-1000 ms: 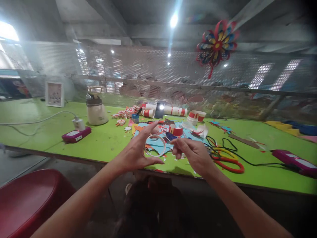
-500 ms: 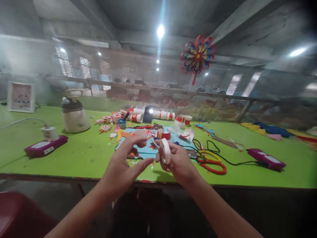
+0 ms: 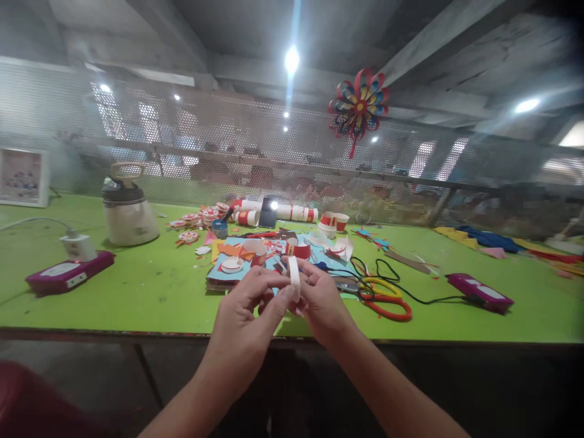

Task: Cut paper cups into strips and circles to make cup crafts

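A white paper cup base (image 3: 294, 278), a shallow round piece with a rim, is held nearly on edge above the front of the table. My right hand (image 3: 322, 301) grips it from the right, fingers curled behind it. From the left, my left hand (image 3: 253, 310) pinches its lower rim between thumb and fingers. A small greyish piece shows behind the cup base, too unclear to name. Under and beyond my hands lie light blue sheets (image 3: 219, 283) with paper scraps, a white disc (image 3: 232, 264) and a red cup piece (image 3: 298, 250). Scissors (image 3: 387, 307) with orange and yellow handles lie right of my right hand.
Purple power strips (image 3: 73, 272) (image 3: 479, 292) lie at left and right, a black cord looping near the scissors. A lidded jug (image 3: 130, 213), a blue jar (image 3: 219, 229), a phone (image 3: 268, 213) and paper cups (image 3: 328, 224) stand farther back. A pinwheel flower (image 3: 360, 106) hangs above.
My left hand has moved right and closed on the cup base, having been apart from it with fingers spread. The cup base has turned more edge-on and shifted slightly left with my right hand.
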Action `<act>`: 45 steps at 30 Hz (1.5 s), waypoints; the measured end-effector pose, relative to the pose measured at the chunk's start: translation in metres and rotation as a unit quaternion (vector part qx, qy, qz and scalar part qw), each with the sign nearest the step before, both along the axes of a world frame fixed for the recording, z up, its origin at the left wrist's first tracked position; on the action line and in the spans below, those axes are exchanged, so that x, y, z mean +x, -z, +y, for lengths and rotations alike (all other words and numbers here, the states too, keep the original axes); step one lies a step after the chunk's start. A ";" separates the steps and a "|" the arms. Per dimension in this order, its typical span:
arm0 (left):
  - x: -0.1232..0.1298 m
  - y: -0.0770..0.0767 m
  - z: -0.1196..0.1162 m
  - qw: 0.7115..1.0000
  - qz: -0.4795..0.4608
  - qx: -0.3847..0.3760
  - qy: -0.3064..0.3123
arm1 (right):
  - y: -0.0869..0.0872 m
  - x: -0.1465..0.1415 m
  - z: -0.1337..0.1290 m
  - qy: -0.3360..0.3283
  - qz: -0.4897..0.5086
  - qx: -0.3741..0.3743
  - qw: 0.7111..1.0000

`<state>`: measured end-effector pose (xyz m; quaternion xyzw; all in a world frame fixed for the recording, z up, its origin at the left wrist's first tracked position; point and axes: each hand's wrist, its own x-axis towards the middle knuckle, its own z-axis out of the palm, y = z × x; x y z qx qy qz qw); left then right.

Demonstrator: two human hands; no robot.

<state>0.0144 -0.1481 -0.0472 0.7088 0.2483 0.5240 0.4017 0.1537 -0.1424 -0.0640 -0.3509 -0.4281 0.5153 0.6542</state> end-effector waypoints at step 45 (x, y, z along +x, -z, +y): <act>-0.008 0.003 -0.003 0.908 -0.268 -0.285 0.151 | -0.005 -0.013 -0.015 -0.039 -0.051 0.028 0.998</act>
